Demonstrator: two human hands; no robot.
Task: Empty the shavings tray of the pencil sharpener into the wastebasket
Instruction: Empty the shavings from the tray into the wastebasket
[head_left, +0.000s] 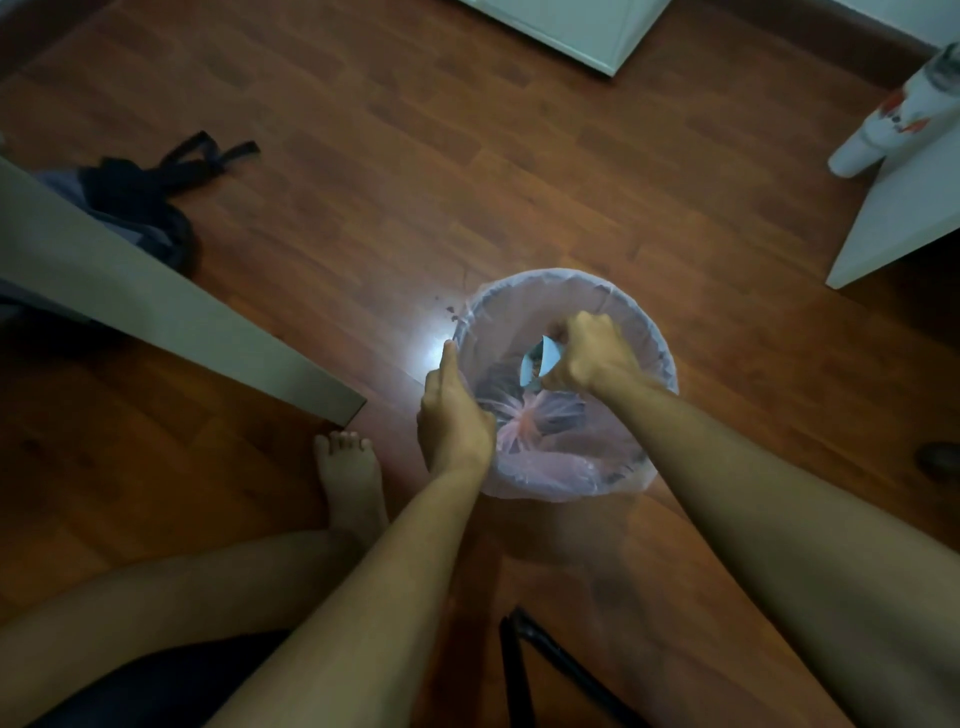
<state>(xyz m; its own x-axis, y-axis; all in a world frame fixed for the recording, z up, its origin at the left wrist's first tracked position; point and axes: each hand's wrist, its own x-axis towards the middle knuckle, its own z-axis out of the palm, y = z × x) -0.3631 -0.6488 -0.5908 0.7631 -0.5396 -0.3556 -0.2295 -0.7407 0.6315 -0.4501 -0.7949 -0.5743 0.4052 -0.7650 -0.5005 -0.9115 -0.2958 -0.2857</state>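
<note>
A round wastebasket (628, 306) lined with a pinkish clear bag stands on the wooden floor in the middle of the head view. My right hand (597, 358) hovers over its opening, fingers closed on a small pale blue shavings tray (540, 364) that is tipped downward. My left hand (452, 415) rests at the basket's near-left rim, fingers curled against the bag, one finger pointing up along the edge. Dark rubbish and a knotted bag lie inside the basket. A few shavings (451, 310) lie on the floor just left of the rim.
A grey table edge (171, 306) runs diagonally at left, with a dark bag (140, 202) on the floor behind it. My bare foot (348, 478) is left of the basket. White furniture (904, 218) stands at right, a white cabinet (566, 26) beyond. A black chair part (524, 670) sits near me.
</note>
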